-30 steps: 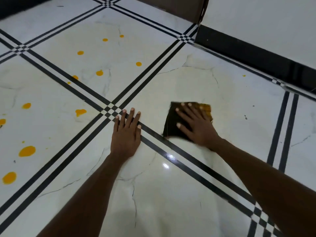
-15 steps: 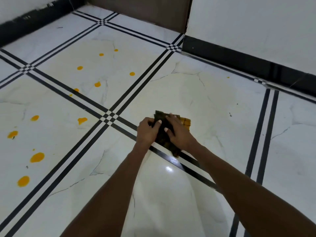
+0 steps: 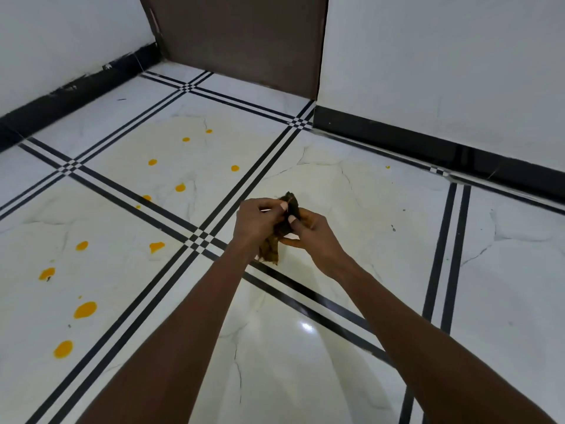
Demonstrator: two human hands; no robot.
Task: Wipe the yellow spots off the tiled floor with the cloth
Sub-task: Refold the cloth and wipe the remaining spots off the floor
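Dark, yellow-stained cloth (image 3: 282,229) is bunched above the tiled floor (image 3: 351,203), pinched between the left hand (image 3: 256,223) and right hand (image 3: 312,231), fingers closed on it. Yellow spots (image 3: 85,310) dot the tiles to the left. No writing shows.

So the cloth (image 3: 282,231) isn't flat on the tiled floor (image 3: 351,209) under the right hand (image 3: 312,232) anymore, it's getting held up in the air, bunched between both hands. The left hand (image 3: 256,223) is coming off the floor stripes to pinch it too. Camera's tilting up as well, so the brown door (image 3: 241,41) and more wall are showing now.
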